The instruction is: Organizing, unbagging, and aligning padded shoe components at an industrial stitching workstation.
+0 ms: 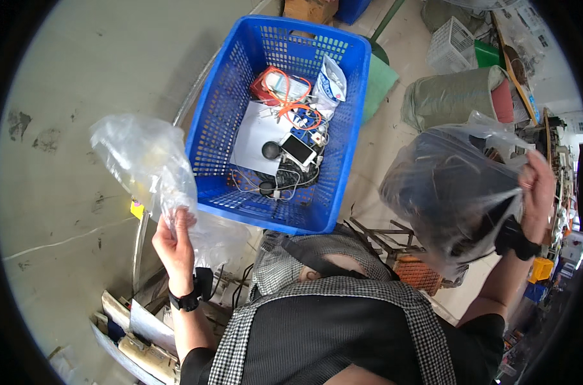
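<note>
- Clear plastic bag (144,151), seemingly light, rises from the left hand (174,240), whose thumb and fingers pinch its lower end, left of the basket.
- At right on my remote feed, a bulkier clear bag (449,186) with dark contents hangs from the right hand (537,186), fingers closed on its edge; blur keeps me from saying for certain what lies inside.
- Black bands circle both wrists, the left band (187,300) just below its hand.
- Between the two hands I see a blue plastic basket (272,219), its near rim by the wearer's checked apron (426,321).
- Inside, a white phone (298,149) with a dark screen lies beside a round dark object (270,150) and a white sheet (248,138).
- Toward its far end sit an orange cable (282,101) and a white-and-blue packet (330,83).
- Beyond, on the floor at right, a grey-green sack (442,96) lies near a white crate (450,46).
</note>
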`<control>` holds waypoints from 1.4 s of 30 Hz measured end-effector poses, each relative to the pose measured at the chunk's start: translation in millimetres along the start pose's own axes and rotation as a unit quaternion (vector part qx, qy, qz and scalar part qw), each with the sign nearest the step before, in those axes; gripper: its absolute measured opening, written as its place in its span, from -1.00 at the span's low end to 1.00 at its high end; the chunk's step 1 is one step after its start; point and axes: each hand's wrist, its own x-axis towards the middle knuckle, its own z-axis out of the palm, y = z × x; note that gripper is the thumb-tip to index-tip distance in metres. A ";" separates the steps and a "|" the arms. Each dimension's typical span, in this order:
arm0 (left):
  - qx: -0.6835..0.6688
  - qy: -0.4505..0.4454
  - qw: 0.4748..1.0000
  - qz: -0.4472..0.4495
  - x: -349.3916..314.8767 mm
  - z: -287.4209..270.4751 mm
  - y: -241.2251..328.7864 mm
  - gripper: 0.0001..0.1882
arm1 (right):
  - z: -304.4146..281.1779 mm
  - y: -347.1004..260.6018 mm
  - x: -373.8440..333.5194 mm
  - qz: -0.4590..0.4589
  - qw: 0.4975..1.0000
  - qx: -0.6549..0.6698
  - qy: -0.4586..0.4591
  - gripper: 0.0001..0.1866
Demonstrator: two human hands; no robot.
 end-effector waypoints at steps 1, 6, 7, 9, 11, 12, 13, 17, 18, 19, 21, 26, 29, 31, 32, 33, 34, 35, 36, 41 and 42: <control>0.017 0.019 0.999 -0.020 -4.5 -0.3 6.1 -0.78 | -11.8 21.3 13.1 0.033 0.999 0.015 -0.003 -0.82; 0.079 0.016 0.996 -0.048 -26.5 6.4 25.1 -0.77 | -94.1 160.1 66.8 0.147 0.979 0.077 0.115 -0.81; 0.090 0.004 0.995 -0.052 -30.0 10.8 28.0 -0.77 | -110.2 192.7 76.0 0.169 0.972 0.064 0.149 -0.79; 0.108 0.017 0.992 -0.056 -37.1 19.8 34.8 -0.76 | -135.8 264.7 85.1 0.189 0.962 0.091 0.177 -0.75; 0.149 0.033 0.988 -0.039 -41.3 25.1 44.2 -0.77 | -149.9 333.6 100.0 0.240 0.949 0.039 0.198 -0.85; 0.163 0.040 0.984 -0.064 -42.9 25.9 50.2 -0.77 | -152.8 369.0 100.7 0.059 0.968 -0.217 0.108 -0.87; 0.163 0.040 0.983 -0.075 -46.1 26.3 55.8 -0.78 | -156.8 400.2 104.8 -0.093 0.902 -0.421 0.005 -0.90; 0.181 0.052 0.978 -0.095 -54.4 26.7 76.2 -0.80 | -145.0 508.5 167.7 0.352 0.909 0.101 0.199 -0.94; 0.205 0.052 0.972 -0.101 -57.9 28.7 79.9 -0.80 | -141.3 531.8 178.9 0.366 0.914 0.078 0.154 -0.94; 0.208 0.055 0.970 -0.112 -59.7 30.6 84.0 -0.80 | -135.3 551.6 187.1 0.389 0.905 0.089 0.149 -0.94; 0.253 0.052 0.958 -0.123 -64.0 37.9 89.6 -0.81 | -114.8 591.4 195.0 0.427 0.890 0.098 0.129 -0.94; 0.266 0.074 0.943 -0.188 -70.1 57.0 100.3 -0.80 | -115.6 641.8 194.3 0.474 0.867 0.085 0.127 -0.88; 0.269 0.070 0.941 -0.194 -71.4 63.6 110.6 -0.78 | -134.2 664.4 192.4 0.468 0.872 0.055 0.136 -0.95; 0.216 0.075 0.961 -0.156 -71.7 66.2 121.6 -0.79 | -138.9 671.3 186.7 0.481 0.875 -0.054 0.031 -0.80; 0.211 0.087 0.963 -0.146 -72.7 67.4 128.8 -0.78 | -140.2 665.5 181.7 0.471 0.878 -0.045 0.077 -0.77; 0.206 0.087 0.964 -0.144 -73.0 67.8 136.3 -0.78 | -128.8 659.6 173.2 0.460 0.879 -0.035 0.124 -0.73; 0.165 0.097 0.972 -0.138 -73.6 68.6 143.0 -0.77 | -120.3 640.3 168.7 0.321 0.891 -0.320 -0.026 -0.69; 0.115 0.109 0.979 -0.126 -74.8 67.3 151.2 -0.76 | -101.9 617.5 158.1 0.263 0.855 -0.447 0.001 -0.63; 0.146 0.110 0.978 -0.098 -76.1 68.2 155.1 -0.77 | -79.9 586.9 147.8 0.227 0.834 -0.499 0.067 -0.57; 0.095 0.098 0.991 0.005 -83.5 43.7 173.7 -0.74 | 80.3 391.0 62.2 0.001 0.933 -0.281 -0.226 -0.69; 0.018 0.068 0.997 0.015 -84.6 34.6 175.0 -0.72 | 109.4 353.0 35.9 -0.009 0.929 -0.242 -0.282 -0.62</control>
